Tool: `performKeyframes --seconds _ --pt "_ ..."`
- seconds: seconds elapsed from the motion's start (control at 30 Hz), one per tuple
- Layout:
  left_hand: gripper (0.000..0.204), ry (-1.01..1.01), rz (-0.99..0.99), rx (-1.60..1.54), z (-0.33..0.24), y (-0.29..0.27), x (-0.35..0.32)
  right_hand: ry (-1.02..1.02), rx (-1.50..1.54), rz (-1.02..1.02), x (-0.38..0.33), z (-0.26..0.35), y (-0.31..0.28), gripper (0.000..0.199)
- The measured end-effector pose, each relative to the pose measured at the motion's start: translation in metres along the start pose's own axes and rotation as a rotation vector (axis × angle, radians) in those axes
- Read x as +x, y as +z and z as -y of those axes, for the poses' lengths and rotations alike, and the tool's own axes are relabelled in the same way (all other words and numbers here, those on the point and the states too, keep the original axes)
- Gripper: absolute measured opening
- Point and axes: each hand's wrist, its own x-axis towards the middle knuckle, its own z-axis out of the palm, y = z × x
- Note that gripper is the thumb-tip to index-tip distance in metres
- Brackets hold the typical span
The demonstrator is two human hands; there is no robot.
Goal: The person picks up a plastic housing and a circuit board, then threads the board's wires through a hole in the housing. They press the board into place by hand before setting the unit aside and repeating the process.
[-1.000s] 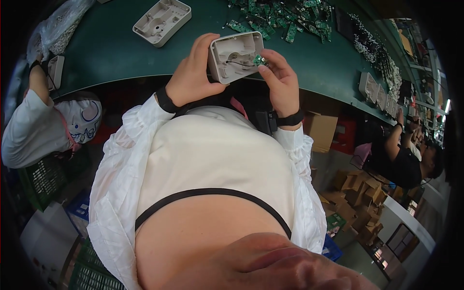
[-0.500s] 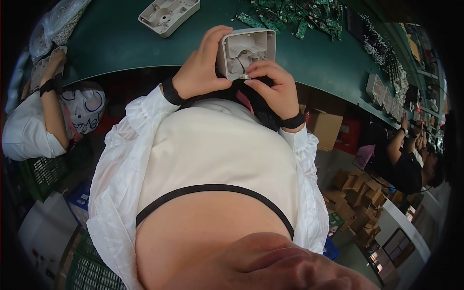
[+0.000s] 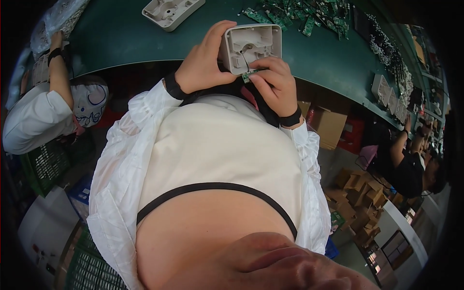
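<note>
My left hand (image 3: 200,66) is closed round the left side of a light grey plastic housing (image 3: 226,52), whose hollow inside faces me. Moulded posts and a dark thin wire (image 3: 246,60) show within it. At the housing's lower edge, the thumb and fingers of my right hand (image 3: 276,86) pinch a small green circuit board (image 3: 246,78). The wire runs down from inside the housing toward that board; my fingertips hide where it ends.
On the green table (image 3: 121,36) lies another grey housing (image 3: 172,13), with a pile of green circuit boards (image 3: 309,14) at the back. White small parts (image 3: 394,63) and more housings (image 3: 386,94) lie to the right. Co-workers sit left (image 3: 38,118) and right (image 3: 408,166).
The housing and both hands have shifted slightly up and right in view. The small board now shows its green face below my right fingertips. The left co-worker's hand has moved farther up the table.
</note>
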Motion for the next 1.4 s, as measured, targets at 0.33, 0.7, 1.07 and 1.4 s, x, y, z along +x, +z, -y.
performKeyframes --seconds 0.33,0.7,1.07,1.4 --pt "0.102 -0.062 0.014 -0.044 0.001 0.004 -0.002 0.098 -0.110 0.029 0.014 0.006 0.002 0.016" --pt "0.090 -0.058 -0.027 0.127 -0.014 -0.031 0.004 -0.046 -0.425 -0.050 -0.012 -0.002 -0.053 0.019" --pt "0.092 -0.139 -0.493 0.676 0.052 -0.118 0.000 0.297 -1.096 -0.126 -0.129 -0.122 -0.240 0.008" --pt "0.112 -0.196 -0.366 0.448 0.076 -0.114 0.003 0.375 -1.254 -0.152 -0.160 -0.169 -0.276 0.012"
